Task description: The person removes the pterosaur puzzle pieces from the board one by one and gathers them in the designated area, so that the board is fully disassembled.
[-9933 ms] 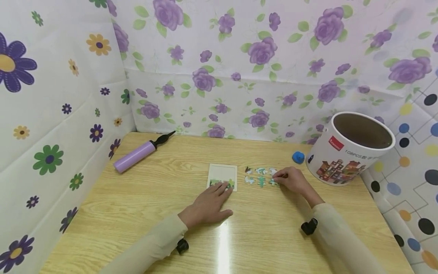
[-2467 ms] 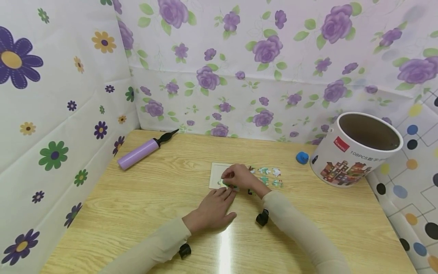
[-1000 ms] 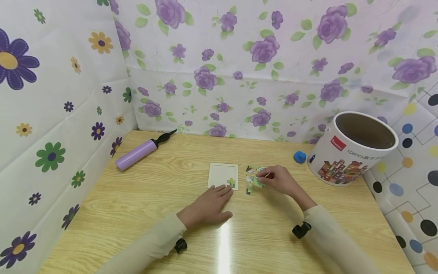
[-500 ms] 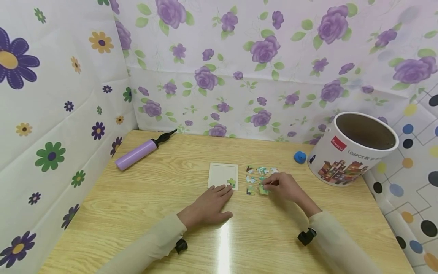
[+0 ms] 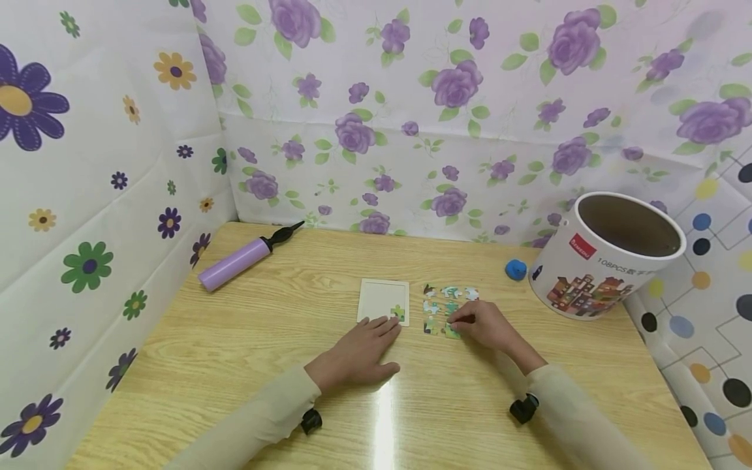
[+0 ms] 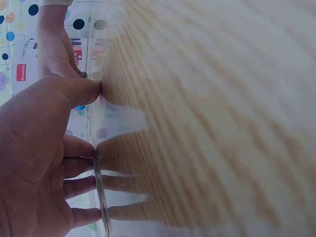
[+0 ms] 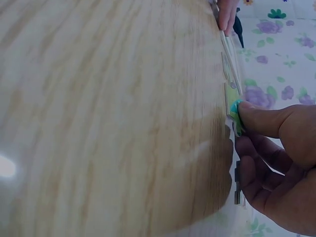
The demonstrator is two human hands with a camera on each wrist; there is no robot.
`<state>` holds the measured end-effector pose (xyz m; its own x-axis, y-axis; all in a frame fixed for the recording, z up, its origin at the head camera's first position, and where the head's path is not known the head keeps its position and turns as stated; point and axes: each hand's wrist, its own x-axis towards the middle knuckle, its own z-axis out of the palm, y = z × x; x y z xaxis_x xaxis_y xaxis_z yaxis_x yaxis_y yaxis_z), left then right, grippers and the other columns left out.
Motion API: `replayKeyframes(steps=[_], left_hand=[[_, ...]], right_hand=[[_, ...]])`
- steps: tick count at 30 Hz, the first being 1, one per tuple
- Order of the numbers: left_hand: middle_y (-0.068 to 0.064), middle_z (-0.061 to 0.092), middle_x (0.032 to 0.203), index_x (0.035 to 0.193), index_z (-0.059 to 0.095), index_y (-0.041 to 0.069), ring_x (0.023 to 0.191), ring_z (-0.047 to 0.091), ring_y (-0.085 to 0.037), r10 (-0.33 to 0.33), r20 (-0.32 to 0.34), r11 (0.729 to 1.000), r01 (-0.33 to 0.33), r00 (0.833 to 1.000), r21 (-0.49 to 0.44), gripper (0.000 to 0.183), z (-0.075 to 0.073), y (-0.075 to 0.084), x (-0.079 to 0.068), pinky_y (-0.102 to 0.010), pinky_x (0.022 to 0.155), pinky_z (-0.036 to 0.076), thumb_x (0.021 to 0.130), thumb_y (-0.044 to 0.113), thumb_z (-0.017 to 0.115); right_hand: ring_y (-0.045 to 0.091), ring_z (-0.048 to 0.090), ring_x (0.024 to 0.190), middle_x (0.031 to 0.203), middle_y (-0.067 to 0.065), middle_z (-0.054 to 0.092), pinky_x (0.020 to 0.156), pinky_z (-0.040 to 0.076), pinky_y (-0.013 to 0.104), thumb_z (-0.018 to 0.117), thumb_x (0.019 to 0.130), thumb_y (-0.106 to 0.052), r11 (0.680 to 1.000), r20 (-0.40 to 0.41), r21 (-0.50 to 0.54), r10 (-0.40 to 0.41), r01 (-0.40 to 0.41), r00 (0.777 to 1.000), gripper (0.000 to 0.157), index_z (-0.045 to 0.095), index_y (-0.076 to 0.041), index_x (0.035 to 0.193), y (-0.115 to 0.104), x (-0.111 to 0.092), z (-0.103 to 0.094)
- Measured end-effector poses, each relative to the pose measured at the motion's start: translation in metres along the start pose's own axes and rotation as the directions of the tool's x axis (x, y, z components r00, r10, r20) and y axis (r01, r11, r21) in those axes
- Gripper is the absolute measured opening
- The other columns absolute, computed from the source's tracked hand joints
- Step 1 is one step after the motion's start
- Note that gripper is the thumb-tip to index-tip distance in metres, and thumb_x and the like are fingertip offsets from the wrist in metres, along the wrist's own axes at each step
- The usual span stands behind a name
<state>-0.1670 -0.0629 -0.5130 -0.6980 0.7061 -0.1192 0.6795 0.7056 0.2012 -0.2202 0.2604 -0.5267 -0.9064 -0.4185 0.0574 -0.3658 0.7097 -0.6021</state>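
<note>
My left hand [image 5: 358, 349] lies with fingers straight, its fingertips on the near edge of a square pale puzzle tray [image 5: 372, 295]. A single green jigsaw piece [image 5: 397, 313] sits in the tray's lower right corner. To the right, my right hand [image 5: 486, 324] pinches a green-yellow puzzle piece [image 7: 230, 102] between thumb and fingers, low at the table. Beside it lies another green-yellow piece [image 5: 431, 326]. Further pieces lie in rows behind, including a white-blue piece [image 5: 431, 307] and a brown-white piece [image 5: 429, 290]. My right fingers partly cover the row's right end.
A large white printed bucket [image 5: 599, 271] stands at the back right, with a small blue toy [image 5: 516, 269] by its left side. A purple hand pump [image 5: 237, 262] lies at the back left. Flowered cloth [image 5: 382, 130] walls in the table.
The tray's bottom row of green pieces is down to one; two now lie on the table right of it. My right hand has come from the tray to those pieces. My left hand stays put.
</note>
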Motion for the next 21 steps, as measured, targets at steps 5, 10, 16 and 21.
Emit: replayKeyframes(steps=[5,10,16,21], left_hand=[[-0.007,0.027,0.168,0.162,0.03,0.008,0.155,0.026,-0.026,0.0,0.002,1.0,0.0,1.0,0.007,0.077,0.001,0.0,0.001,-0.05,0.123,0.025,0.103,0.055,0.046],[-0.008,0.028,0.168,0.161,0.031,0.007,0.154,0.027,-0.027,0.004,-0.005,1.0,-0.004,1.0,0.008,0.076,0.001,-0.001,0.001,-0.051,0.123,0.026,0.103,0.054,0.046],[-0.008,0.028,0.168,0.161,0.031,0.007,0.154,0.027,-0.027,0.003,-0.006,1.0,-0.003,1.0,0.005,0.076,0.0,0.0,0.0,-0.051,0.122,0.027,0.103,0.054,0.047],[-0.008,0.028,0.168,0.161,0.031,0.007,0.154,0.027,-0.028,0.004,-0.006,1.0,-0.004,1.0,0.004,0.077,0.0,0.0,0.0,-0.051,0.122,0.026,0.103,0.054,0.047]], right_hand=[[0.012,0.068,0.088,0.096,-0.005,0.076,0.075,0.056,0.028,0.079,0.09,-0.013,1.0,0.006,-0.024,-0.011,0.011,1.0,0.011,0.084,-0.018,0.098,0.002,0.003,0.001],[0.012,0.068,0.088,0.096,-0.005,0.076,0.075,0.056,0.029,0.078,0.09,-0.012,0.999,0.017,-0.041,-0.013,0.014,1.0,0.011,0.084,-0.018,0.097,0.002,0.004,0.001],[0.01,0.067,0.086,0.096,-0.006,0.075,0.075,0.056,0.03,0.078,0.092,-0.014,0.999,0.023,-0.038,0.011,-0.01,1.0,0.01,0.083,-0.019,0.098,-0.001,0.006,-0.002],[0.008,0.064,0.081,0.093,-0.007,0.072,0.073,0.055,0.031,0.077,0.093,-0.018,0.999,0.022,-0.018,0.026,-0.026,0.999,0.009,0.082,-0.019,0.101,-0.008,0.01,-0.005]])
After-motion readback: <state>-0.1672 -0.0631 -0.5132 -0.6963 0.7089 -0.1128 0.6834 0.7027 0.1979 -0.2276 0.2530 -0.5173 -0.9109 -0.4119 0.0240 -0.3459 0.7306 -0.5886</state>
